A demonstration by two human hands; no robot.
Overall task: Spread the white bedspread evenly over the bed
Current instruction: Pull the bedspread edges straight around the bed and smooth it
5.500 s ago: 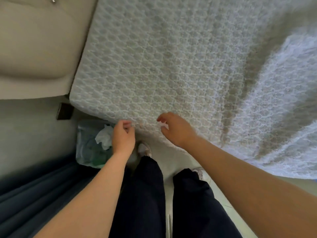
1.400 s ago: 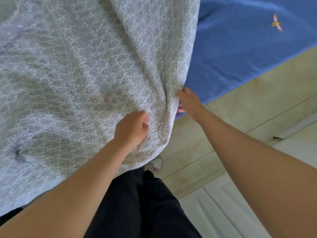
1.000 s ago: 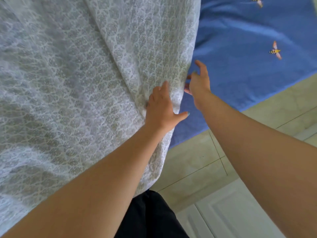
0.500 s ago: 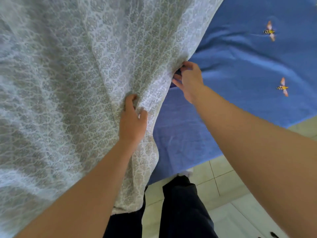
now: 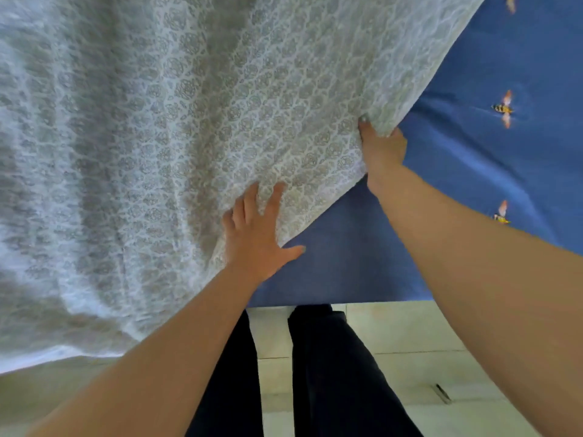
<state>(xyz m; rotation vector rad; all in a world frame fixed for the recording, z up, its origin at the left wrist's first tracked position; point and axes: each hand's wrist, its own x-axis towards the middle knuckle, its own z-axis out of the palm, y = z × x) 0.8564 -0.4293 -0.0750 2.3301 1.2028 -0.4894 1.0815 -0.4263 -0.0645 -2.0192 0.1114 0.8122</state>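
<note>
The white lace-patterned bedspread covers the left and middle of the bed, with its edge running diagonally from the top right down to my hands. My right hand grips that edge, fingers tucked under the cloth. Lower down on the same edge, my left hand lies flat, fingers spread, pressing the cloth. To the right the bed shows a bare blue sheet printed with bees.
My dark trouser legs stand on pale floor tiles along the bed's near side. The bedspread hangs over the bed edge at the lower left. A small dark mark lies on the floor at the lower right.
My right hand has pulled the bedspread edge to the right, so less blue sheet shows. My left hand let go of its bunched fold and now lies flat on the cloth.
</note>
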